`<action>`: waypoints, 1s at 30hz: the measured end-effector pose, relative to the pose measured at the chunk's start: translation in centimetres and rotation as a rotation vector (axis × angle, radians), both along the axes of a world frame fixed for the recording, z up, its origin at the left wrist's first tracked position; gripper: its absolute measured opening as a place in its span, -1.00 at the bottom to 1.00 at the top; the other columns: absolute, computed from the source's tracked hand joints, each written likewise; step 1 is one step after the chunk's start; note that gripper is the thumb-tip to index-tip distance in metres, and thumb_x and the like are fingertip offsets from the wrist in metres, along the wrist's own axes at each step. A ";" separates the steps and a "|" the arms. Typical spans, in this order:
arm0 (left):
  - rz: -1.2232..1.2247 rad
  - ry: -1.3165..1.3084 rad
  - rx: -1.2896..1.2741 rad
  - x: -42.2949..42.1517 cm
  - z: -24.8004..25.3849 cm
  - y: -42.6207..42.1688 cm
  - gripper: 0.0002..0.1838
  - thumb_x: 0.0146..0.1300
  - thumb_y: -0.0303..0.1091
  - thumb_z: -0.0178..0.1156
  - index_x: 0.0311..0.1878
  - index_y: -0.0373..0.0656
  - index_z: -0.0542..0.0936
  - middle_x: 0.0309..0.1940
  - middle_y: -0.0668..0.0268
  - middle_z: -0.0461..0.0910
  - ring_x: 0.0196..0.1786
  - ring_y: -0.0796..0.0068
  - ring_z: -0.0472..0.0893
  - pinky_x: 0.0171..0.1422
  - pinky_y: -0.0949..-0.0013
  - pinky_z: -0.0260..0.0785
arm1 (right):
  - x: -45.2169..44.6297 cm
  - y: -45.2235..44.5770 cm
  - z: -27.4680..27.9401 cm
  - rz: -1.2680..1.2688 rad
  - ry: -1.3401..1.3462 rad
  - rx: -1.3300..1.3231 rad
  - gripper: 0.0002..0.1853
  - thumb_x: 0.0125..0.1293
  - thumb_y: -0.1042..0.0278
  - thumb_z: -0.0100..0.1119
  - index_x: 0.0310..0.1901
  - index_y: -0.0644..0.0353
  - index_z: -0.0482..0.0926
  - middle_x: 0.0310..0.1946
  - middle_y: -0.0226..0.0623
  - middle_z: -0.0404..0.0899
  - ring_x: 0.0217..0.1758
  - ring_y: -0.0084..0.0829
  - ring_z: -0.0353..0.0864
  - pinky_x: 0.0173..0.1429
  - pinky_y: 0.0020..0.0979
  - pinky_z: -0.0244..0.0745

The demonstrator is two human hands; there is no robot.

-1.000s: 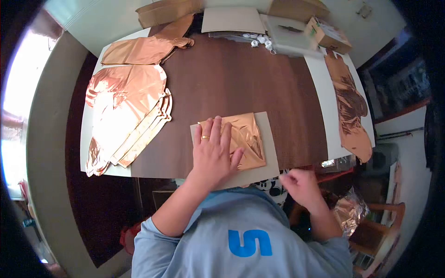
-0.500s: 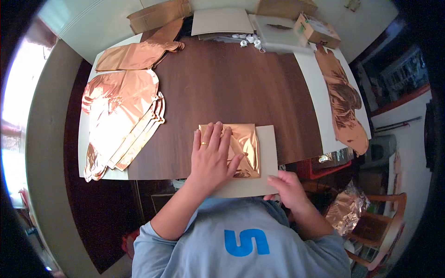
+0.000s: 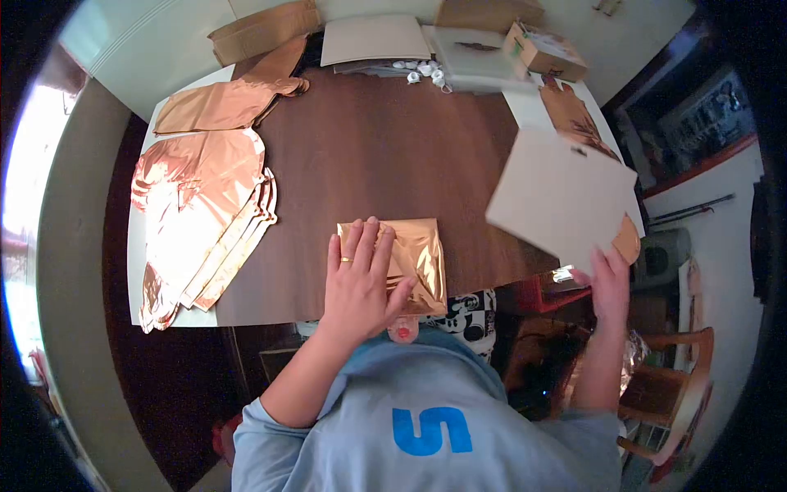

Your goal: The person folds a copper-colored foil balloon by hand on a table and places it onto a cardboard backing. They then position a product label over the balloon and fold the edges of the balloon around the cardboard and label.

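Note:
My left hand (image 3: 361,279) lies flat, fingers stretched, on a folded packet of shiny copper-coloured foil (image 3: 426,254) at the table's near edge. A ring is on one finger. Over the right side of the table is a pale rectangular board (image 3: 557,193) with a small dark slot near its far edge. At the board's near corner is my right hand (image 3: 605,283), slightly blurred, its thumb spread away from the fingers. The fingertips meet or overlap the board's edge. Part of a flat copper foil piece (image 3: 570,115) is hidden beneath or behind the board.
Large copper foil pieces (image 3: 205,180) lie layered on the left of the brown table (image 3: 377,148). Along the back stand pale boards (image 3: 375,39), white ribbon rolls (image 3: 422,72) and a cardboard box (image 3: 548,51). A wooden chair (image 3: 680,369) is at the lower right.
The pale board has been drawn from under the foil packet and moved right and away by my right hand. My left hand has stayed on the packet. The view has shifted slightly.

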State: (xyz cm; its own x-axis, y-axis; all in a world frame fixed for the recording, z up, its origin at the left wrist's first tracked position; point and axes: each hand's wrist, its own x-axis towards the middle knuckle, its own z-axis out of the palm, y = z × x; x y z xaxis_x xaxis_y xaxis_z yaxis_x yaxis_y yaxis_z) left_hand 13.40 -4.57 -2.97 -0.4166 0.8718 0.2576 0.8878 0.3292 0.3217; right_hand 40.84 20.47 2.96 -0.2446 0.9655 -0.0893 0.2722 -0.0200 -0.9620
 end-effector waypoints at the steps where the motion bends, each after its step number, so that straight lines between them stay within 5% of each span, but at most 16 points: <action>1: -0.001 -0.003 -0.004 0.0 0.0 -0.1 -0.24 0.36 0.12 0.11 0.47 -0.21 0.33 0.46 -0.04 0.29 0.54 -0.09 0.20 0.61 -0.20 -0.11 | -1.3 0.7 -0.6 0.077 -0.044 -0.017 -0.73 0.52 0.25 0.08 0.02 0.29 0.58 -0.36 -0.27 0.70 -0.39 -0.45 0.71 -0.41 -0.49 0.53; 2: -0.001 -0.005 -0.008 0.0 0.0 -0.1 -0.23 0.36 0.13 0.10 0.47 -0.21 0.33 0.46 -0.04 0.29 0.54 -0.09 0.19 0.61 -0.19 -0.12 | -2.6 1.5 -1.3 0.155 -0.088 -0.034 -0.71 0.50 0.22 0.12 -0.02 0.31 0.60 -0.37 -0.25 0.70 -0.33 -0.43 0.73 -0.36 -0.46 0.55; 4: 0.003 -0.008 0.002 0.0 0.0 -0.1 -0.24 0.36 0.12 0.10 0.47 -0.21 0.33 0.46 -0.04 0.29 0.55 -0.10 0.19 0.62 -0.19 -0.12 | -7.0 2.3 -1.9 0.361 -0.671 0.198 -0.69 0.44 0.19 0.19 -0.11 0.34 0.64 -0.35 -0.13 0.71 -0.25 -0.38 0.75 -0.22 -0.33 0.60; 5: 0.006 -0.008 0.006 0.0 0.0 -0.1 -0.24 0.36 0.12 0.10 0.47 -0.22 0.33 0.46 -0.04 0.29 0.55 -0.11 0.18 0.62 -0.20 -0.13 | -9.0 1.3 -2.5 0.440 -0.487 0.318 -0.70 0.38 0.19 0.24 -0.18 0.34 0.66 -0.29 0.01 0.71 -0.22 -0.21 0.76 -0.09 -0.18 0.60; 7: 0.015 0.021 0.022 0.1 0.0 -0.1 -0.23 0.34 0.13 0.14 0.44 -0.25 0.36 0.44 -0.06 0.30 0.53 -0.14 0.21 0.59 -0.23 -0.07 | -12.1 0.8 -3.2 0.737 -0.652 0.362 -0.69 0.33 0.15 0.24 -0.20 0.30 0.67 -0.23 0.06 0.70 -0.14 0.04 0.71 -0.04 -0.05 0.58; 8: 0.020 0.035 0.029 0.0 0.0 0.0 -0.23 0.33 0.13 0.16 0.42 -0.26 0.38 0.43 -0.06 0.31 0.53 -0.16 0.22 0.57 -0.25 -0.04 | -13.4 -0.4 -2.3 0.839 -0.771 0.410 -0.67 0.29 0.13 0.28 -0.23 0.30 0.69 -0.34 0.06 0.69 -0.24 -0.05 0.74 -0.13 -0.17 0.59; 9: 0.028 0.030 0.032 0.0 0.0 0.1 -0.23 0.34 0.13 0.14 0.43 -0.25 0.37 0.44 -0.06 0.31 0.52 -0.16 0.22 0.58 -0.24 -0.06 | -14.2 -0.7 -2.2 1.006 -0.761 0.283 -0.64 0.29 0.08 0.27 -0.27 0.30 0.68 -0.30 0.11 0.68 -0.21 0.06 0.71 -0.08 -0.03 0.58; 14: 0.090 0.029 0.046 -0.6 -0.1 0.6 -0.24 0.37 0.13 0.09 0.44 -0.25 0.35 0.43 -0.06 0.32 0.51 -0.18 0.23 0.59 -0.24 -0.09 | -16.9 -1.8 -0.4 1.414 -0.860 0.248 -0.59 0.26 0.03 0.27 -0.35 0.33 0.67 -0.34 0.13 0.68 -0.23 0.08 0.71 -0.12 -0.03 0.59; 17: 0.116 0.018 0.047 -1.3 0.1 1.4 -0.27 0.38 0.11 0.09 0.42 -0.26 0.37 0.43 -0.07 0.33 0.50 -0.19 0.24 0.58 -0.20 -0.05 | -17.6 -2.3 1.4 1.414 -1.006 0.270 -0.57 0.25 -0.02 0.28 -0.31 0.31 0.69 -0.37 0.11 0.67 -0.26 0.06 0.71 -0.14 0.00 0.58; 20: 0.128 -0.050 0.068 -2.5 0.1 1.8 -0.30 0.40 0.08 0.11 0.39 -0.28 0.40 0.41 -0.06 0.35 0.48 -0.16 0.27 0.56 -0.15 0.03 | -17.6 -2.9 2.2 0.992 -1.004 0.538 -0.62 0.28 0.03 0.29 -0.21 0.26 0.68 -0.28 0.04 0.69 -0.18 0.02 0.71 -0.07 0.00 0.57; 23: 0.137 -0.261 0.096 -4.4 1.5 1.3 -0.38 0.44 -0.03 0.08 0.39 -0.29 0.40 0.40 -0.08 0.37 0.48 -0.16 0.29 0.54 -0.09 0.10 | -17.9 -4.2 1.3 0.769 -0.506 0.719 -0.69 0.32 0.12 0.26 -0.11 0.21 0.62 -0.11 -0.07 0.67 -0.01 -0.06 0.67 0.06 -0.04 0.54; 24: 0.109 -0.277 0.160 -5.1 1.8 0.9 -0.45 0.47 -0.12 0.05 0.37 -0.31 0.42 0.36 -0.11 0.41 0.45 -0.13 0.34 0.51 -0.03 0.17 | -18.2 -5.2 1.7 0.854 -0.501 0.743 -0.64 0.36 0.22 0.22 0.07 0.26 0.55 0.17 -0.06 0.55 0.27 -0.03 0.52 0.33 -0.03 0.40; 27: 0.067 -0.421 0.195 -7.5 2.1 -0.1 -0.48 0.49 -0.15 0.03 0.33 -0.33 0.45 0.33 -0.12 0.43 0.40 -0.12 0.39 0.50 -0.01 0.19 | -20.5 -6.1 -1.3 0.995 -0.312 1.039 -0.47 0.36 0.20 0.22 0.27 0.32 0.45 0.37 -0.01 0.39 0.48 -0.02 0.31 0.54 0.01 0.16; 28: 0.064 -0.414 0.207 -7.8 2.4 -0.3 -0.52 0.46 -0.22 0.07 0.31 -0.33 0.47 0.30 -0.11 0.47 0.37 -0.11 0.43 0.48 0.02 0.23 | -21.3 -5.7 -2.4 1.119 -0.361 1.025 -0.37 0.41 0.17 0.17 0.40 0.35 0.32 0.50 -0.02 0.22 0.59 0.01 0.12 0.65 0.03 -0.07; 30: 0.020 -0.428 0.146 -8.7 2.1 -0.5 -0.54 0.43 -0.31 0.09 0.32 -0.31 0.47 0.33 -0.08 0.46 0.42 -0.09 0.39 0.52 0.08 0.20 | -22.8 -4.8 -5.3 1.146 -0.454 1.062 -0.38 0.44 0.15 0.12 0.41 0.33 0.32 0.51 -0.04 0.22 0.59 0.02 0.11 0.65 0.04 -0.09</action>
State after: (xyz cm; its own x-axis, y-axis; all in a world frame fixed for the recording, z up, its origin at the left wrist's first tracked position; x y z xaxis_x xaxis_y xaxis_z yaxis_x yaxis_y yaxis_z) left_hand 4.70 -5.10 -0.84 -0.5292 0.8296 0.1782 0.6583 0.2688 0.7031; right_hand 18.02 15.72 -2.32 -0.9795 -0.0231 0.2001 -0.0740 0.9652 -0.2508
